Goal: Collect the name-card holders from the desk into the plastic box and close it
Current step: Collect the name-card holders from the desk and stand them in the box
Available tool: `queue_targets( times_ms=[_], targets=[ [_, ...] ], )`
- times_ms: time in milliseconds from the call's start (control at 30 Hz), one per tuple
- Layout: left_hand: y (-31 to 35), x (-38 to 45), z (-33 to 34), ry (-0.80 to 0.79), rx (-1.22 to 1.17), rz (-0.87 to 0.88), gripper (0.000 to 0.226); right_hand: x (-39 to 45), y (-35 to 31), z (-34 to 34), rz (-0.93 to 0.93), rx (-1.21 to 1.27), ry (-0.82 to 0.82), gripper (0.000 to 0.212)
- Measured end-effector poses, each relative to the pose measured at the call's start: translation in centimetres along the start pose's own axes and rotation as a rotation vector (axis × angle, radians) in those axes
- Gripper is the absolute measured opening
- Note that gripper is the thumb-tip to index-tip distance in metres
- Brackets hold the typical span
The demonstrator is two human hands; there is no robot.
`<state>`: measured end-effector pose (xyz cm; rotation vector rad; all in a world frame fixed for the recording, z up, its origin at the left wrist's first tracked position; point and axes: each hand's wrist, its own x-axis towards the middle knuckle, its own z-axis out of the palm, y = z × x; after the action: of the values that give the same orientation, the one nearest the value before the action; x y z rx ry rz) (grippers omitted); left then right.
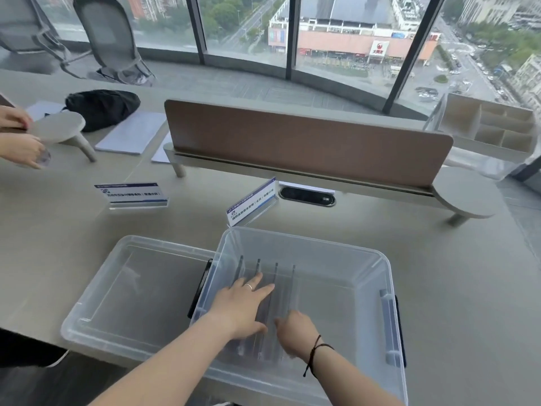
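Observation:
A clear plastic box (363,259) stands open at the desk's near edge. Several clear name-card holders (281,276) lie side by side on its floor. My left hand (243,306) reaches into the box, fingers spread flat on the holders. My right hand (295,326) is beside it inside the box, fingers curled down onto the holders' near ends; whether it grips one I cannot tell. The box's clear lid (128,288) lies upside down to the left, touching the box. Two name-card holders with printed cards stand on the desk: one (133,194) at left, one (253,202) just behind the box.
A brown divider panel (307,142) on a grey shelf runs across behind the box, with a cable port (307,196) in front. Another person's hands (17,136) work at far left by a small round stand (58,127), papers and a black bag (102,108). A white organiser (491,127) sits far right.

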<state>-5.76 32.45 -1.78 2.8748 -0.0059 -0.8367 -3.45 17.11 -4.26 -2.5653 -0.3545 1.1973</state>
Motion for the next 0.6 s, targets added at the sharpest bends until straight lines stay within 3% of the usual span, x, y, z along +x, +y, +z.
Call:
queue_targets(
  times_ms=[100, 267, 600],
  targets=[
    [0.3, -0.7, -0.9, 0.036, -0.088, -0.047, 0.077, -0.3, 1.0, -1.8, 0.012, 0.127, -0.025, 0.040],
    [0.5, -1.9, -4.3, 0.110, -0.195, -0.122, 0.059, 0.1, 2.3, -6.6, -0.129, -0.010, 0.092, 0.058],
    [-1.5, -3.2, -10.1, 0.373, -0.381, -0.286, 0.037, 1.1, -1.2, -14.8, -0.449, 0.118, 0.250, 0.030]
  ],
)
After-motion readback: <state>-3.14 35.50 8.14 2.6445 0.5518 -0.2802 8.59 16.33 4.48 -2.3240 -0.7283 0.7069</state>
